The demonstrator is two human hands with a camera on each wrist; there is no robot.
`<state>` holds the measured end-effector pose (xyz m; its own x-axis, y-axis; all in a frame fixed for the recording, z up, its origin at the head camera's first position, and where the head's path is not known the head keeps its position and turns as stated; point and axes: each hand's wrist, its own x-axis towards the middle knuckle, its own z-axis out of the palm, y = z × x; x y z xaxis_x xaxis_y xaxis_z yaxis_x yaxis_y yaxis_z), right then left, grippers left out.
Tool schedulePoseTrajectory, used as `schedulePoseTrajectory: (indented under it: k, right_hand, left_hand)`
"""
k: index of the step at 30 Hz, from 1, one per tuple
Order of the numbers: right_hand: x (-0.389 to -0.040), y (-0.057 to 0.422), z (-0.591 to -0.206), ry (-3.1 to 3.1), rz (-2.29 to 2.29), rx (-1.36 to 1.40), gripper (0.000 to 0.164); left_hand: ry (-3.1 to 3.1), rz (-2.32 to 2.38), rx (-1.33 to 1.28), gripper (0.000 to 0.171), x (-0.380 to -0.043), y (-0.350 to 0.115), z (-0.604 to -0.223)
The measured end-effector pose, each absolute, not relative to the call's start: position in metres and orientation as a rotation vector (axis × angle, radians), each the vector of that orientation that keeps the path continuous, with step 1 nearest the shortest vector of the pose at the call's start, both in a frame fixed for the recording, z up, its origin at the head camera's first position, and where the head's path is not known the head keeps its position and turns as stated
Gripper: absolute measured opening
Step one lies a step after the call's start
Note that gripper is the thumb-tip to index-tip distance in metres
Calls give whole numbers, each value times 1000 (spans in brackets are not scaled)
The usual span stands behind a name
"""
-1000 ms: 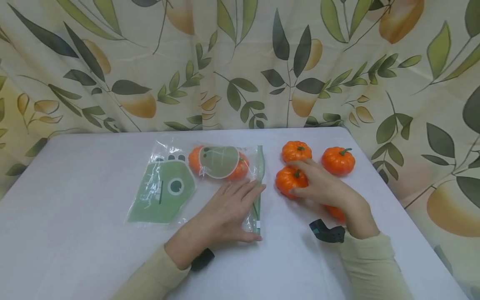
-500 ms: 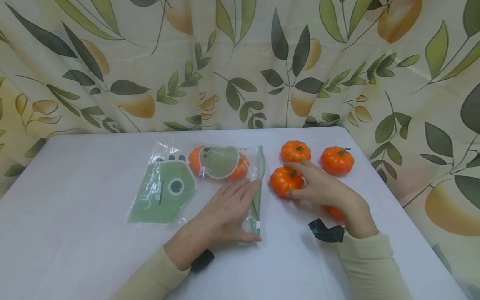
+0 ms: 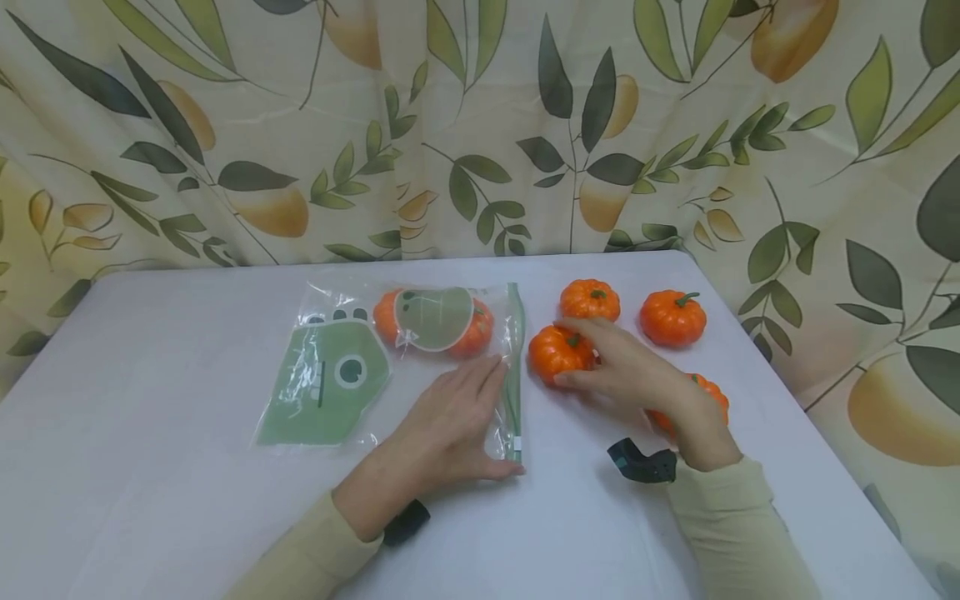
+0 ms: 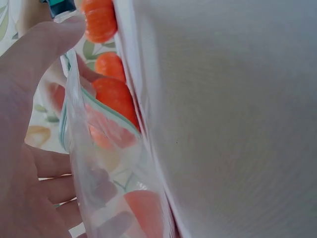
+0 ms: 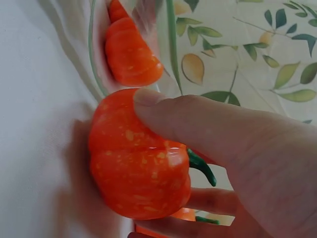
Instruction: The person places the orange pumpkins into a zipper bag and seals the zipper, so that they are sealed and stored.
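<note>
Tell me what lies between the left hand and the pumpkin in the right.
The green zip of the bag lies between the left hand and the pumpkin gripped by the right hand; the head view shows it.

Bright orange pumpkins [image 3: 558,354] have green stems [image 5: 202,168], and one seen close up is flecked with yellow; the clear bag [image 3: 405,380] is printed sage green with white outlines and a dark, white-ringed eye [image 3: 350,372], its zip strip [image 3: 514,387] green, its slider [image 3: 517,443] white; white worktop [image 3: 150,400], pale yellow-green sleeves [image 3: 315,546], cream curtain [image 3: 465,125] patterned with green leaves [image 3: 491,33] and orange fruit [image 3: 793,42]
</note>
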<state>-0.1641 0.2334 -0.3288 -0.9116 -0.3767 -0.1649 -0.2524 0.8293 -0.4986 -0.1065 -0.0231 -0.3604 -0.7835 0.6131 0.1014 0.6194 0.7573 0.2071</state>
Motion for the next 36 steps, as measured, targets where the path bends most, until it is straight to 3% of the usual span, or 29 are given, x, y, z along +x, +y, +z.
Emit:
schedulePoseTrajectory:
  k: [7, 23, 36]
  right_hand:
    - [-167, 226, -332, 2757, -808, -406, 78]
    - [-170, 216, -343, 2771, -849, -516, 71]
    - [-176, 204, -361, 2694, -1150, -379, 66]
  left_hand:
    - [-2914, -321, -1012, 111, -106, -23, -360]
    - [-2854, -323, -1062, 114, -103, -20, -358]
    - [-2829, -307, -1097, 110, -102, -19, -358]
